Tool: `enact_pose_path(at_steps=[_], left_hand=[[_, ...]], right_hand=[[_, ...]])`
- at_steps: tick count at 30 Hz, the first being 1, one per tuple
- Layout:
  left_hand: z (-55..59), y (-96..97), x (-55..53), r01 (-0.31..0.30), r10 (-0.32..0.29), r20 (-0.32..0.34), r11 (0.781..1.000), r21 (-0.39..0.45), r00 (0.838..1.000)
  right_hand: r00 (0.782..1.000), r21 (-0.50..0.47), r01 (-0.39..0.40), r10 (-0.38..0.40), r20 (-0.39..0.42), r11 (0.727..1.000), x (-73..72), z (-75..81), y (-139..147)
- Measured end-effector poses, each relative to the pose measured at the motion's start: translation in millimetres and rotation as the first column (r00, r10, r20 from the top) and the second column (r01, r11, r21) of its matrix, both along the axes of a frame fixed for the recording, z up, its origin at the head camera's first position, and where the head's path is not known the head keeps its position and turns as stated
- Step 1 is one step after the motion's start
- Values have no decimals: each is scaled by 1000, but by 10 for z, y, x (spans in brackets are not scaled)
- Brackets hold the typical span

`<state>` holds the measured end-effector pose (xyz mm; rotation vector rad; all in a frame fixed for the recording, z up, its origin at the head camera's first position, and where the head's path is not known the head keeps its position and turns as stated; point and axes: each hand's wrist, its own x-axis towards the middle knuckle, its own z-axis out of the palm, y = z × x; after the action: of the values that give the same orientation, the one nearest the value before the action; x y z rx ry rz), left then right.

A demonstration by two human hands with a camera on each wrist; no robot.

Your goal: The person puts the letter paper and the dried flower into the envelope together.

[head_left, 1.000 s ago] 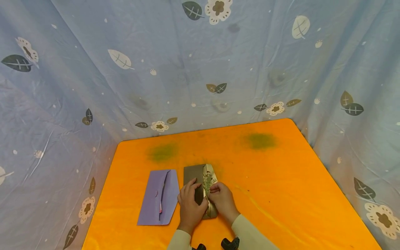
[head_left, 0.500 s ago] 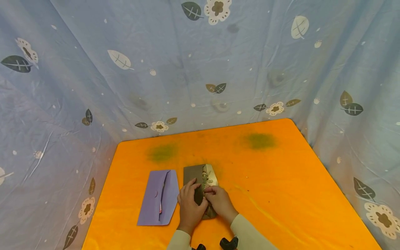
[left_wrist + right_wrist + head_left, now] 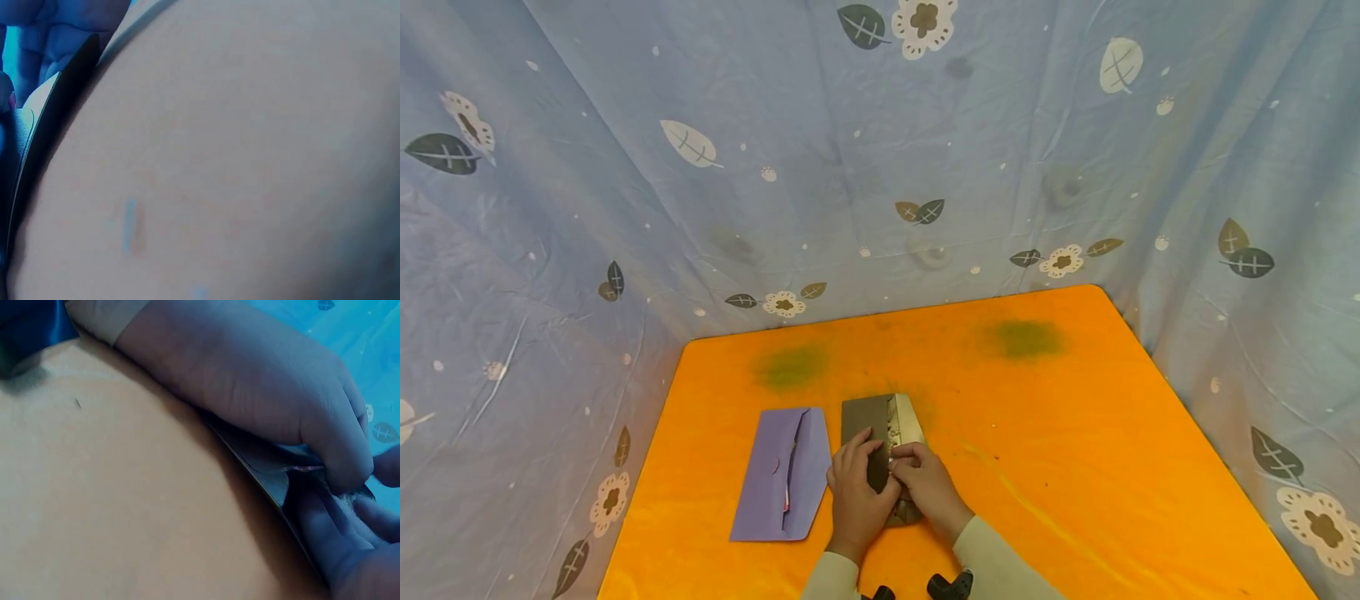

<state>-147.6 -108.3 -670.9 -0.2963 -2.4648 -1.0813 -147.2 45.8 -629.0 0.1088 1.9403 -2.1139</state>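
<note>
A dark brown envelope [image 3: 865,411], its pale gold flap [image 3: 912,422] spread to the right, lies on the table in the head view. My left hand [image 3: 857,496] holds it down, with bent fingers over the front panel and the thumb at the mouth. A thin strip of a floral-patterned card [image 3: 892,427] shows along the mouth; the rest is hidden inside. My right hand [image 3: 931,487] pinches at the card's edge beside the left thumb, its fingertips partly hidden. In the right wrist view, fingers [image 3: 328,534] reach into the envelope's mouth. The left wrist view shows the envelope's edge [image 3: 37,134] raised.
Left of the hands lies a purple envelope [image 3: 760,475], flap spread right, with a reddish edge showing in its slit. Both rest on an orange tabletop [image 3: 1060,433]. Blue patterned curtains [image 3: 820,167] enclose the back and sides. Black devices [image 3: 950,585] sit near the wrists.
The floral card has slid left into the dark envelope, so less of it shows over the flap. My right hand has moved slightly left with it. The left hand stays in place.
</note>
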Motion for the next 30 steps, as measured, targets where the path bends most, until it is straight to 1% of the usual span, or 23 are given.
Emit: enact_pose_path(at_steps=[2,4,7,11,16,19,20,22,25,27,30], left_hand=[[1,5,0,1,-1,-5,1000,-1,1000],[3,7,2,2,-2,-7,1000,-2,1000],[6,7,2,1,-1,-13,1000,-1,1000],[7,8,0,4,-4,-9,1000,7,1000],[-6,8,-4,2,-2,1,1000,12,1000],[-14,3,-6,6,-6,-2,1000,5,1000],[-16,5,-5,7,-7,-2,1000,1,1000],[-21,6,-7,11,-11,-1,1000,-11,1000],[-31,11,-11,14,-14,-8,999,-34,1000],[-35,11,-15,13,-14,-11,999,-46,1000],[-36,11,-11,16,-16,-7,999,-47,1000]], right_hand=[[1000,-49,24,-24,7,998,11,14,-4],[999,-105,29,-27,18,994,12,28,-5],[999,-182,1,8,47,983,15,36,6],[994,-274,-61,82,66,960,12,12,20],[986,-325,-139,161,40,935,4,-25,37],[986,-321,-142,163,37,936,-6,-45,99],[988,-312,-131,151,40,941,-11,-52,140],[994,-295,-77,96,48,952,-17,-61,247],[997,-273,51,-35,63,961,-32,-77,468],[989,-239,145,-135,55,960,-48,-84,640],[965,-150,259,-262,2,954,-65,-102,911]])
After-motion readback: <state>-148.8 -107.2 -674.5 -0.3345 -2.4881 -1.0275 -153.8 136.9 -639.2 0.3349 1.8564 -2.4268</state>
